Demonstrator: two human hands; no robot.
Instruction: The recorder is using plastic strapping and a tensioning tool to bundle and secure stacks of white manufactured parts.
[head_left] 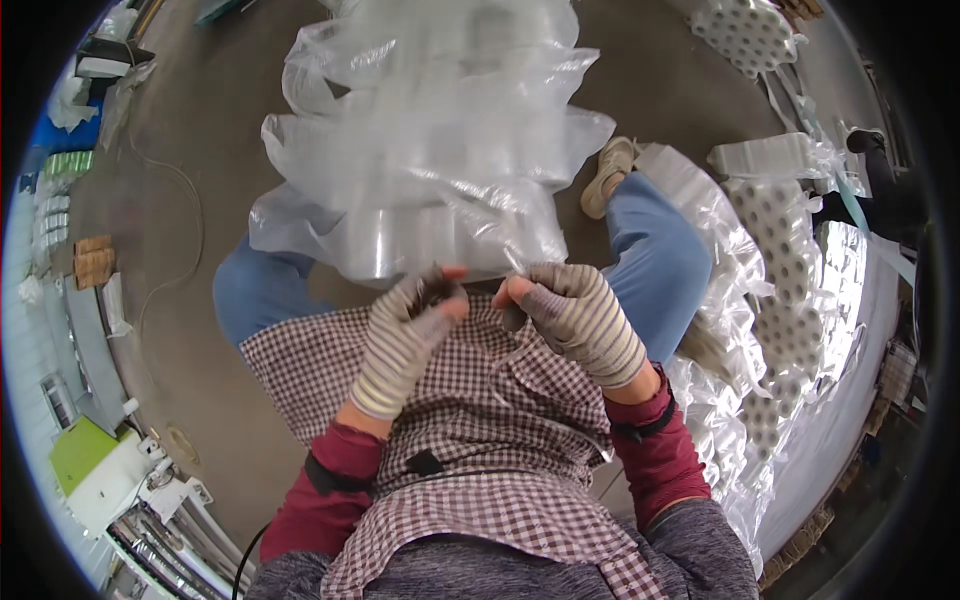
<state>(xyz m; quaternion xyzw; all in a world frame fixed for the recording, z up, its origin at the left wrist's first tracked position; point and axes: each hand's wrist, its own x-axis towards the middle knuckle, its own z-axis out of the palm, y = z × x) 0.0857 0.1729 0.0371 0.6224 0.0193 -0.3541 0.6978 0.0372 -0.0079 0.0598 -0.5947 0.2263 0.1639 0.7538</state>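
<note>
Both my hands wear striped gloves with bare fingertips and hover over my lap, a short way apart. My left hand (412, 335) is loosely curled; thumb and forefinger stand apart with nothing visible between them. My right hand (585, 315) has its thumb and fingers pinched together at a wisp of clear plastic film (514, 258). Just beyond my hands is a large stack of clear plastic-wrapped packs (450, 120), blurred, with loose film ends sticking out at both sides. Its near end reaches between my knees. What is inside the wrapping is hard to make out.
A brown checked apron (500, 430) covers my lap. To the right lie several plastic-wrapped packs (780, 290) showing rows of round ends. A green and white machine (95, 470) stands at the lower left, a cardboard-coloured block (94, 262) above it. A thin cable (198, 215) runs over the floor.
</note>
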